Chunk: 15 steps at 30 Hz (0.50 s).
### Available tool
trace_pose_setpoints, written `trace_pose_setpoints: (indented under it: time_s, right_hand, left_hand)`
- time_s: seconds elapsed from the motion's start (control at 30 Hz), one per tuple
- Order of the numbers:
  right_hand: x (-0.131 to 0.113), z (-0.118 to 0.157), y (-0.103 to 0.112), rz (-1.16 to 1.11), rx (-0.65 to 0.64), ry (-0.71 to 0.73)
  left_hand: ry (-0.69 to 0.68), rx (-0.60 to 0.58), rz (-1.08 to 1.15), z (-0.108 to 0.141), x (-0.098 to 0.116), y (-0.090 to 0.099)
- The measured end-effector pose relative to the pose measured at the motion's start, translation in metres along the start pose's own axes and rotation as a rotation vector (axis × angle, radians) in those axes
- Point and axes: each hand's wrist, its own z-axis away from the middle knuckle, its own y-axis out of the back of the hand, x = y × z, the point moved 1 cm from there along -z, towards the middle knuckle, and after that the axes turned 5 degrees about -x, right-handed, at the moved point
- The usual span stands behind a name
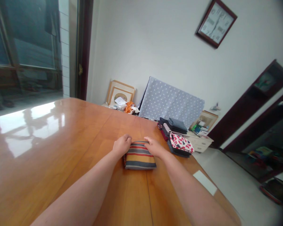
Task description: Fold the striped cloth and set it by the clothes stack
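A striped cloth [141, 157], folded into a thick rectangle, lies on the wooden table [122, 194] in front of me. Its stripes are yellow, red, grey and dark. At its far left corner my left hand [122, 145] is closed on the edge, fingers curled over. My right hand [153, 147] pinches the far right corner between thumb and fingers. Parts of the fingertips are hidden behind the cloth's far edge. Right of the cloth stand stacked folded clothes, with a white, red and black patterned garment [181, 142] and a dark folded garment [176, 125] on top.
A pale flat sheet [205, 182] lies near the table's right edge. Beyond the far edge are a dotted grey-blue cover [171, 100], framed pictures [121, 92] and orange and white items [129, 107]. A small white cabinet [200, 142] stands at right; a clock [217, 23] hangs above.
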Motion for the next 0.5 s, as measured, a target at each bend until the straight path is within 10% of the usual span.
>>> trace_pose_setpoints:
  time_s: [0.33, 0.5]
  right_hand:
    - [-0.003, -0.025, 0.018, -0.167, -0.468, -0.236]
    - [0.008, -0.009, 0.015, -0.378, -0.448, -0.364]
  left_hand:
    - [0.001, -0.008, 0.06, -0.005, -0.005, -0.007]
    - [-0.045, 0.016, 0.066, -0.009, -0.01, -0.012]
